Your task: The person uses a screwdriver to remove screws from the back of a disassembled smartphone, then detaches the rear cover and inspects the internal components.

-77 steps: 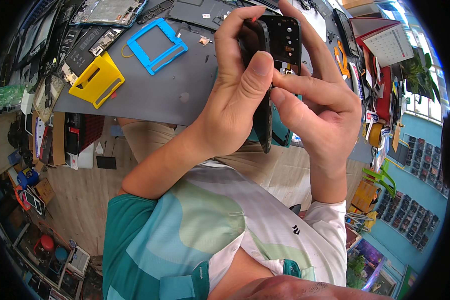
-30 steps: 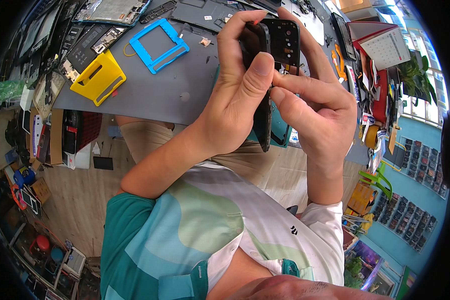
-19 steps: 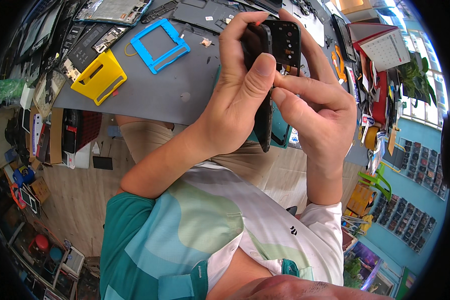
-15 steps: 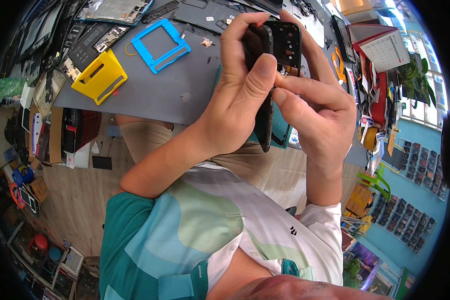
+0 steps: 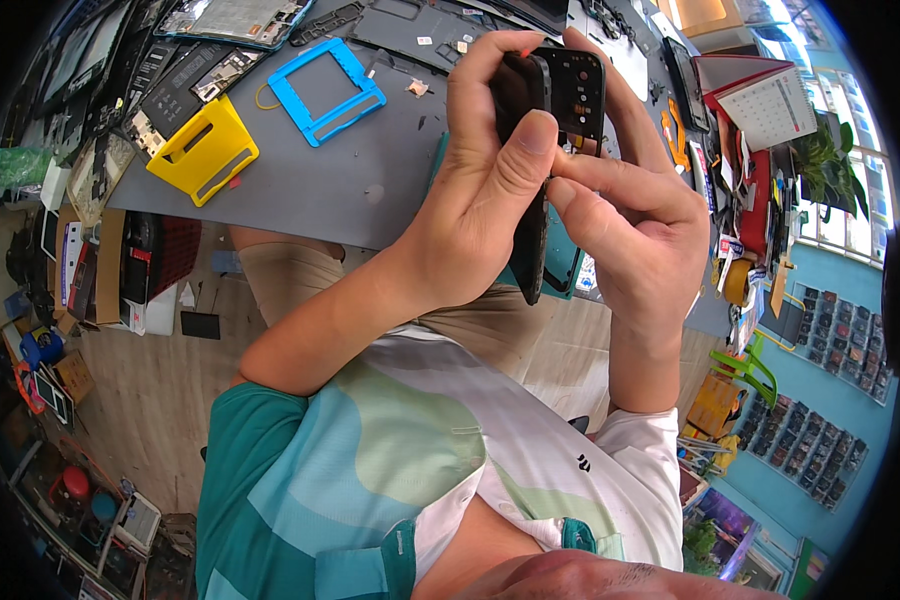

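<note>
Raised over the table's front edge is an opened black phone, its dark front part (image 5: 533, 265) standing on edge and its back panel with camera holes (image 5: 577, 92) folded out to the right. My left hand (image 5: 455, 225) is closed around the front part, thumb lying along its edge. With thumb and forefinger pressed together at the gap between the two parts, my right hand (image 5: 645, 235) has its other fingers behind the back panel. Anything tiny between those fingertips is hidden. Below the phone lies a teal tray-like piece (image 5: 562, 258), partly covered.
On the grey table (image 5: 320, 190) to the left lie a blue frame (image 5: 315, 130) and a yellow phone stand (image 5: 195, 160). Phone parts (image 5: 185, 90) pile up at the far left. A desk calendar (image 5: 765, 105) and orange pliers (image 5: 676, 140) are on the right.
Both hands keep the same grip on the phone. The whole view has shifted very slightly; otherwise nothing visibly differs.
</note>
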Tool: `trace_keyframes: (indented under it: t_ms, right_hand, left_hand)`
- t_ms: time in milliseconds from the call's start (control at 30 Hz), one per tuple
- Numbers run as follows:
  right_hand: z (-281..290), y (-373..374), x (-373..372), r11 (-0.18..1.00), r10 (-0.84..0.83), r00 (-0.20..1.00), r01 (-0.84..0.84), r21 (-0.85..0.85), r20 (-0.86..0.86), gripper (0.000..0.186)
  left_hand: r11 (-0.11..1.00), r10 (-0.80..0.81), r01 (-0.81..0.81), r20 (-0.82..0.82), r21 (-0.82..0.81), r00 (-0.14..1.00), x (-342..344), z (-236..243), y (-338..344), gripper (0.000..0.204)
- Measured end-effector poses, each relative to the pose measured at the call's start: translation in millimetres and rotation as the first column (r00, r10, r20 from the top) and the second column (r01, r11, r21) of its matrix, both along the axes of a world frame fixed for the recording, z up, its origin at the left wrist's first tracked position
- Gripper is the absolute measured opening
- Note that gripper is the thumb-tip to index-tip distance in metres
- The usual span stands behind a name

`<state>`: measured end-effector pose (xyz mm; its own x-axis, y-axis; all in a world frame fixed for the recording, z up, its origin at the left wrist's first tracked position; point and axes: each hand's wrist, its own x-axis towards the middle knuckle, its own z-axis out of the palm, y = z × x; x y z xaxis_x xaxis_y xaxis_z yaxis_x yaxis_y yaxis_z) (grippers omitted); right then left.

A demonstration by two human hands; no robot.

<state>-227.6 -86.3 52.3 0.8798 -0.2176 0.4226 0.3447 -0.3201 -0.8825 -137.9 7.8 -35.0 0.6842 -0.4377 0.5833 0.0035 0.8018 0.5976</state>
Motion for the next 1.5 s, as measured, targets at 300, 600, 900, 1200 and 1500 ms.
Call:
trace_keyframes:
  t_ms: [300,600,900,1200,1500]
  right_hand:
    - [0.3,-0.8,-0.8,0.996,-0.073,0.994,0.078,0.054,-0.083,0.031]
    - [-1.1,-1.7,-0.1,0.997,-0.082,0.994,0.083,-0.002,-0.078,0.03]
    - [-4.7,-3.1,-0.7,0.996,-0.055,0.997,0.059,0.065,-0.059,0.03]
    - [1.2,-6.7,-5.2,0.994,-0.101,0.975,0.091,-0.06,-0.198,0.03]
    - [-1.0,-8.5,-5.6,0.995,-0.095,0.975,0.096,-0.006,-0.2,0.033]
  left_hand:
    - [0.995,-0.058,0.061,-0.044,0.075,0.997,-1.6,10.8,14.6,0.051]
    - [0.996,-0.03,0.033,-0.039,0.08,0.999,-1.8,11.2,14.1,0.051]
    - [0.998,0.005,-0.007,0.026,0.056,1.0,1.3,-9.3,2.2,0.049]
    - [0.974,0.0,0.013,-0.056,0.227,0.998,-2.3,6.4,15.8,0.049]
    - [0.961,0.0,0.021,-0.076,0.274,0.997,-3.8,4.2,16.3,0.049]
